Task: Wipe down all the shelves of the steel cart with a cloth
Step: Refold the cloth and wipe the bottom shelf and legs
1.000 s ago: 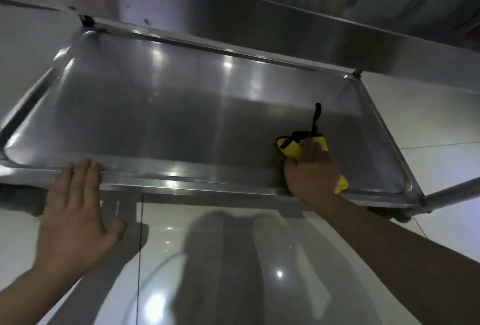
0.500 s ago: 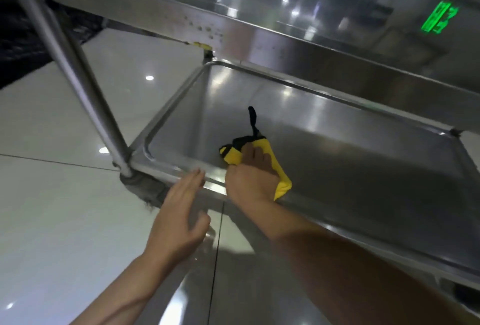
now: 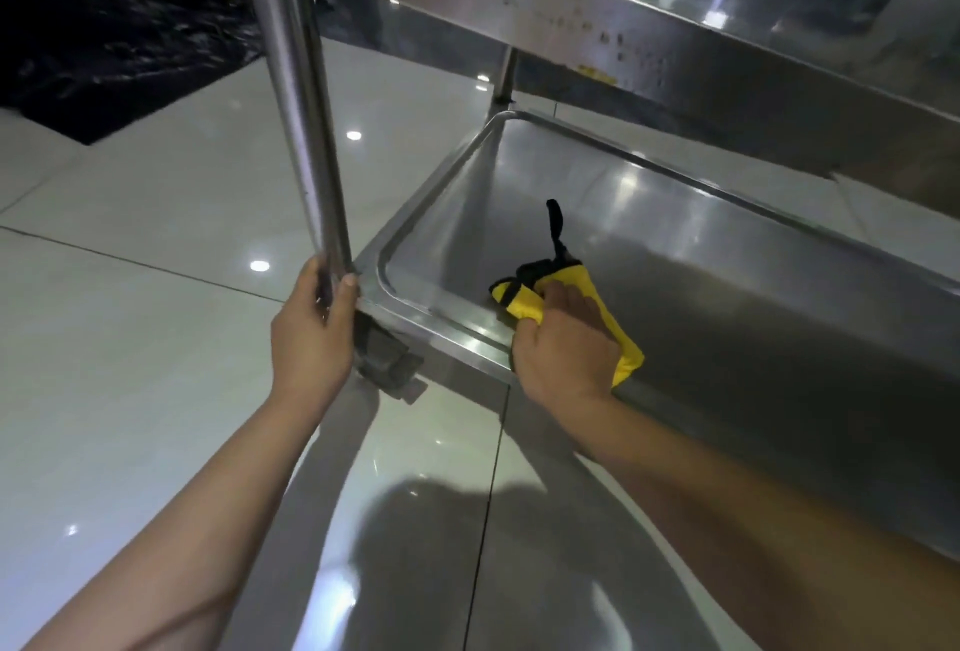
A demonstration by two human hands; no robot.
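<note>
1. Left hand (image 3: pixel 311 333) now grips the cart post (image 3: pixel 296 94), off the rim.
2. Right hand (image 3: pixel 563 343) presses the yellow cloth (image 3: pixel 576 281), fingers curled, now at the bottom shelf's (image 3: pixel 727 297) 9 o'clock corner.
3. This shelf's pass looks nearly done.

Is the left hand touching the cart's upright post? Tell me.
Touching. The head view shows the left hand gripping the post just above the bottom shelf, fingers wrapped round it.

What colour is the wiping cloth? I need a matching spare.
Yellow with black trim and a black loop, seen in the head view: cloth.
</note>
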